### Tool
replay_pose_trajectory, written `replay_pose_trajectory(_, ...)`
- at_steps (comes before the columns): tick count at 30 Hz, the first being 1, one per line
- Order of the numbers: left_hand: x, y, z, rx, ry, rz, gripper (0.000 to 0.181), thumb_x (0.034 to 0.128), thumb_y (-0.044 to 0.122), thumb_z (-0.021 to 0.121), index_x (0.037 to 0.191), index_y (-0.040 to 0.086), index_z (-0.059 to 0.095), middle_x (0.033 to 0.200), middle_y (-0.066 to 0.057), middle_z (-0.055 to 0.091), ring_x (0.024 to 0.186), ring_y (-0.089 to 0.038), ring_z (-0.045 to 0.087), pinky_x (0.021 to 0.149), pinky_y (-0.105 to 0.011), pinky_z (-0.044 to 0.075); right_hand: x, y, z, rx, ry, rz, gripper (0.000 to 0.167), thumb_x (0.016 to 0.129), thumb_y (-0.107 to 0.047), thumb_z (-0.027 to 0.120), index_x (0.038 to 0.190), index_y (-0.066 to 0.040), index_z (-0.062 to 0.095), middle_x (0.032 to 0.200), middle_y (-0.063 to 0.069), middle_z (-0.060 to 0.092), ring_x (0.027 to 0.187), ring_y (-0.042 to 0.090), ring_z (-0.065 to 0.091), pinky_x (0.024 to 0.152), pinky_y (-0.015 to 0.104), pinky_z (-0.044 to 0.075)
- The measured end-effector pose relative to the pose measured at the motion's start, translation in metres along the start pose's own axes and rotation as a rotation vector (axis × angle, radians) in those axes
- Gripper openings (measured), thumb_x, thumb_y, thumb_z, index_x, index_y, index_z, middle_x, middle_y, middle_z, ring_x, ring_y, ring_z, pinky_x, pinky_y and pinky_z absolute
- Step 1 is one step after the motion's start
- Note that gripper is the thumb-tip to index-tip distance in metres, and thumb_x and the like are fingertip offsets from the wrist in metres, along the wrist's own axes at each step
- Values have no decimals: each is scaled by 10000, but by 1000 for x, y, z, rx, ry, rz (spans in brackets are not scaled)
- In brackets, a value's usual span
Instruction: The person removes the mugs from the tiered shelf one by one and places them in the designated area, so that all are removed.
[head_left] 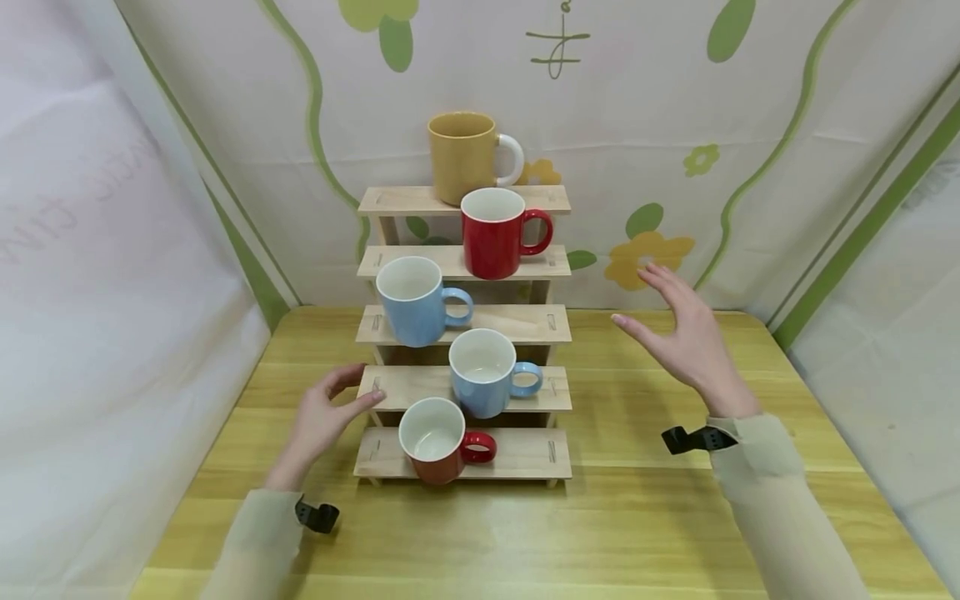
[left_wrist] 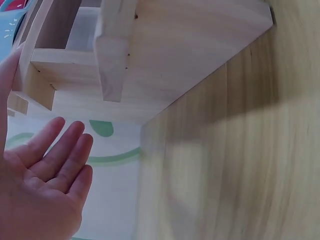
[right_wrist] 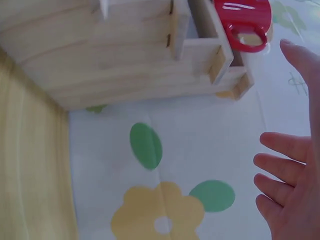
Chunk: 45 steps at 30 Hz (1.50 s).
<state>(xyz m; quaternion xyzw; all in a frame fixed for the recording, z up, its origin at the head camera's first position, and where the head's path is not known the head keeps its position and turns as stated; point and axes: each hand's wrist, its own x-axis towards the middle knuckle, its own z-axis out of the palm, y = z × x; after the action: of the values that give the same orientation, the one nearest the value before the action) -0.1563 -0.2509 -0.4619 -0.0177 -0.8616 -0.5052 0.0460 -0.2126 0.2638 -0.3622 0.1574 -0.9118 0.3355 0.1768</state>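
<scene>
A stepped wooden rack [head_left: 517,454] stands on the table with mugs on its tiers. On the top tier is a yellow mug [head_left: 459,158] with a white handle; a red mug [head_left: 491,242] sits below it. Lower down are a light blue mug [head_left: 414,308] on the left, another blue mug [head_left: 482,383] to its right, and a red mug [head_left: 433,450] with a white inside on the bottom tier. My left hand [head_left: 322,421] is at the rack's left side, thumb at a tier's edge, fingers extended. Apart from the rack, my right hand [head_left: 686,346] hovers to its right, holding nothing.
The wood-grain table [head_left: 637,525] extends around the rack. A white cloth backdrop [head_left: 622,108] with green and yellow flower patterns rises behind it. White cloth panels [head_left: 97,317] stand along both sides. Each wrist carries a black strap [head_left: 697,439].
</scene>
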Motion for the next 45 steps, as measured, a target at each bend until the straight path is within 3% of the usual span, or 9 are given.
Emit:
replay_pose_trajectory(12,-1,-3,5,-132,4,-17,589,890,279,828,1345,-16,598,1354,-200,595,1288,-352,523,1115,-565,372,31,-45,2,172,53,-92,584,922,-377,770,1458,-257,571,1533,-91,466,1433,169,368,1158,590,273)
replay_pose_trajectory(20,1,-2,3,-156,-25,-30,628,879,283,839,1357,-29,578,1376,-204,571,1311,-361,504,1118,-560,372,63,-69,5,223,65,-171,520,923,-351,777,1410,-269,616,1451,-116,551,1380,101,437,1154,442,313)
replay_pose_trajectory(28,2,-4,2,-149,-31,-50,638,867,293,850,1355,-20,582,1371,-194,578,1329,-368,490,1109,-558,382,94,-90,3,326,22,-119,522,946,-349,751,1417,-172,614,1445,-29,569,1374,113,442,1159,284,311)
replay_pose_trajectory(33,3,-4,3,-171,-24,-34,611,869,269,849,1344,-17,593,1346,-192,593,1294,-349,519,1116,-553,375,112,-99,0,419,31,-93,504,953,-294,746,1399,-98,617,1431,40,580,1368,163,462,1156,277,317)
replay_pose_trajectory(38,3,-5,4,-192,-16,-24,584,873,247,846,1337,-12,602,1328,-186,605,1274,-336,535,1107,-536,394,129,-106,-3,469,28,-46,501,960,-334,730,1400,-123,616,1437,42,572,1361,171,466,1154,267,317)
replay_pose_trajectory(45,1,-5,6,-171,1,-64,637,868,298,849,1378,7,605,1337,-164,625,1247,-297,576,1017,-318,492,148,-113,-4,496,28,2,530,941,-366,753,1386,-107,628,1430,65,577,1342,194,496,1122,265,370)
